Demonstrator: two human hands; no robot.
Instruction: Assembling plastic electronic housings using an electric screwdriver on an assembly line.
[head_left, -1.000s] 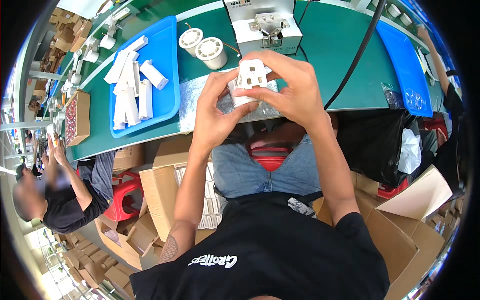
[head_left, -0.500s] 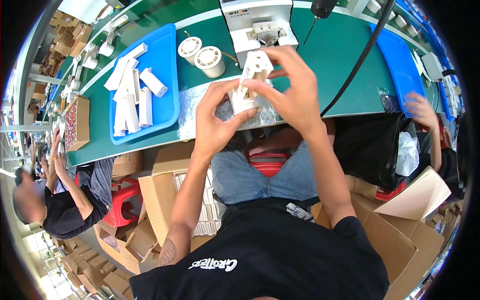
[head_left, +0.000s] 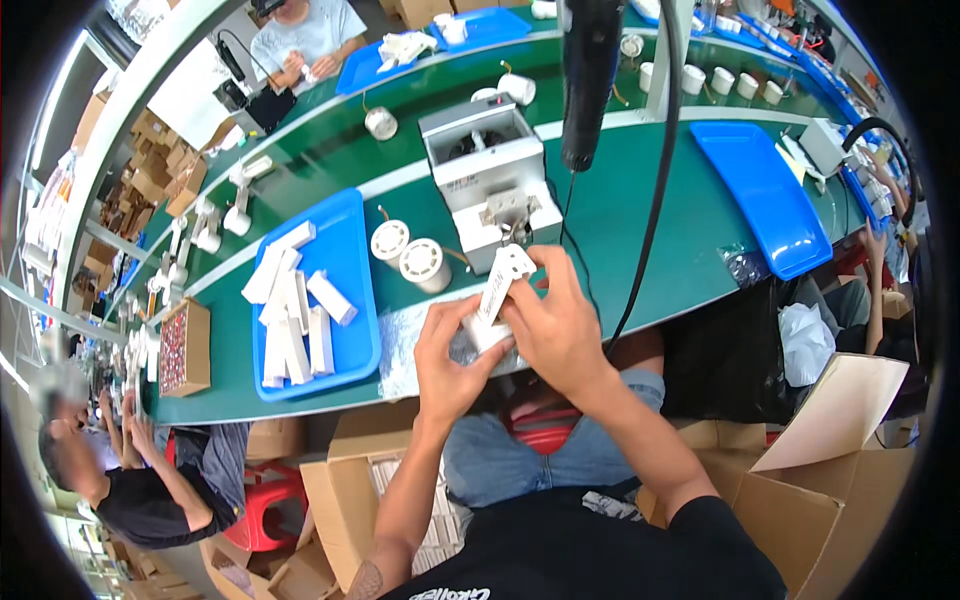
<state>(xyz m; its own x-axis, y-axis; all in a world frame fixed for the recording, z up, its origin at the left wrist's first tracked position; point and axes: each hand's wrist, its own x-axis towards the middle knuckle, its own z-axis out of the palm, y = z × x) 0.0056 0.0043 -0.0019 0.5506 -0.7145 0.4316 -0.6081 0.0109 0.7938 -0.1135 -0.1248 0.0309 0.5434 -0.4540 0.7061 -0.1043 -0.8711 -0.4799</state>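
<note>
Both hands grip one white plastic part (head_left: 497,290), middle of frame, over near edge of green table (head_left: 640,220). Left hand (head_left: 452,352) holds bottom end, fingers closed round it. Right hand (head_left: 553,325) pinches top end. Part not yet in grey machine (head_left: 487,175) just above. Blue tray (head_left: 350,300) at left holds many white blocks (head_left: 292,315), maybe waiting. Two white spools (head_left: 408,252) beside tray. Black tool (head_left: 590,75) hangs at top.

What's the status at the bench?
Both hands, left and right, grip one white part. Held above table edge. Grey machine just beyond; nothing blocking.
</note>
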